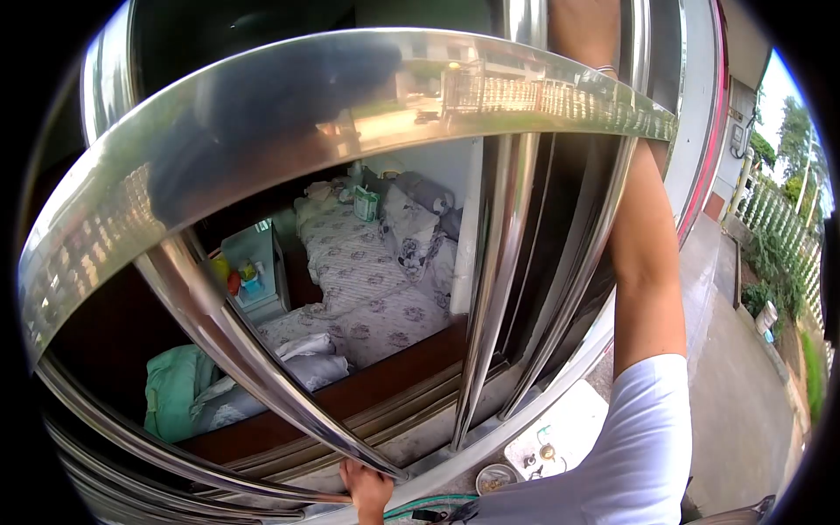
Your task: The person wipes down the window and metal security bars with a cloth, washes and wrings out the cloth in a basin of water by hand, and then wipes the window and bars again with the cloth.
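My left hand is at the bottom, its fingers closed round the lower end of a shiny metal window bar. My right arm reaches up along the right side and passes behind a wide polished metal band. A thin bracelet shows at that wrist above the band; the fingers are beyond the top edge. Thick upright bars run from the band down to the metal bottom rail.
Behind the bars are a bed with patterned sheets, a white bedside cabinet and a green cloth. Outside lie a metal bowl, a white board and a green hose. A concrete path runs along the right.
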`<state>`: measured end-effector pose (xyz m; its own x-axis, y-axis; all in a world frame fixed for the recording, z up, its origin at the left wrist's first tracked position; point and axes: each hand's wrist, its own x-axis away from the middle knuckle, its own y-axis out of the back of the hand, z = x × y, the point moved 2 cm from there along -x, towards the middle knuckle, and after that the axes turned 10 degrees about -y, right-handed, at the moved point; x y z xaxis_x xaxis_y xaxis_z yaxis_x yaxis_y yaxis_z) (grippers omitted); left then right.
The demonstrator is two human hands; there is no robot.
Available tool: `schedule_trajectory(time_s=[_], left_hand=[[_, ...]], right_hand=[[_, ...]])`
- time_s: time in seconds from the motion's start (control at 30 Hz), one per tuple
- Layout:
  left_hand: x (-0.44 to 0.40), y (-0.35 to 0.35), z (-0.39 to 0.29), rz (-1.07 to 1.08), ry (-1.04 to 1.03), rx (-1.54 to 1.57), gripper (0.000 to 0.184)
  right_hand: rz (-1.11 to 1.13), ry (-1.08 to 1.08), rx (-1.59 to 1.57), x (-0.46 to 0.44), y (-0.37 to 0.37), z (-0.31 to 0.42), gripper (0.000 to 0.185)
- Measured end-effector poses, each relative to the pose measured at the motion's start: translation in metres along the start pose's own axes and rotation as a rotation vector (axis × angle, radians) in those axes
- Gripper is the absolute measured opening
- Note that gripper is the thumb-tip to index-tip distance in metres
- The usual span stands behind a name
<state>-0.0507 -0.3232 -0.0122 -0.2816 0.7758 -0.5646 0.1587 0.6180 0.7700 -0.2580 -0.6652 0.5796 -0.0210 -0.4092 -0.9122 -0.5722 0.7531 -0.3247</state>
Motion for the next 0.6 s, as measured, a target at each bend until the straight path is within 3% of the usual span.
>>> schedule_trajectory(time_s=[0.07,0.1,0.13,0.17,0.23,0.27,0.33,0.4,0.47,0.5,0.53,0.6], left_hand=[[0.002,-0.001,0.002,-0.023,-0.016,-0.036,0.012],[-0.001,0.002,0.0,0.01,0.0,-0.031,0.011],[-0.001,0.008,-0.004,0.082,-0.006,-0.013,0.023],[-0.004,0.011,-0.005,0.084,-0.01,-0.006,0.023],[-0.002,0.011,-0.004,0.095,0.002,-0.008,0.021],[-0.001,0.011,-0.004,0.101,0.011,-0.02,0.021],[-0.006,0.02,-0.014,0.076,-0.002,-0.022,0.018],[-0.003,0.019,-0.013,0.038,-0.043,-0.009,0.013],[-0.003,0.02,-0.012,0.066,-0.04,0.014,0.009],[-0.003,0.018,-0.011,0.057,-0.047,0.013,0.006],[-0.005,0.016,-0.011,0.04,-0.064,0.019,0.006],[-0.003,0.017,-0.01,0.029,-0.057,0.033,0.007]], right_hand=[[-0.064,0.064,0.05,0.022,0.005,0.007,0.015],[-0.012,0.138,0.069,0.037,0.021,0.013,0.022],[0.044,0.212,0.085,0.054,0.035,0.018,0.029],[0.269,0.077,0.095,0.089,0.024,0.006,0.032],[0.494,-0.007,0.231,0.13,0.048,0.024,0.04],[0.356,0.045,0.065,0.149,0.066,0.038,0.026],[0.598,0.026,0.089,0.203,0.1,0.06,0.031],[0.846,0.137,0.14,0.264,0.131,0.074,0.035],[1.134,0.193,-0.092,0.311,0.16,0.081,0.025],[1.279,0.149,-0.14,0.325,0.177,0.087,0.021],[1.281,0.025,-0.234,0.329,0.193,0.088,0.029],[1.268,-0.452,-0.484,0.3,0.218,0.081,0.034]])
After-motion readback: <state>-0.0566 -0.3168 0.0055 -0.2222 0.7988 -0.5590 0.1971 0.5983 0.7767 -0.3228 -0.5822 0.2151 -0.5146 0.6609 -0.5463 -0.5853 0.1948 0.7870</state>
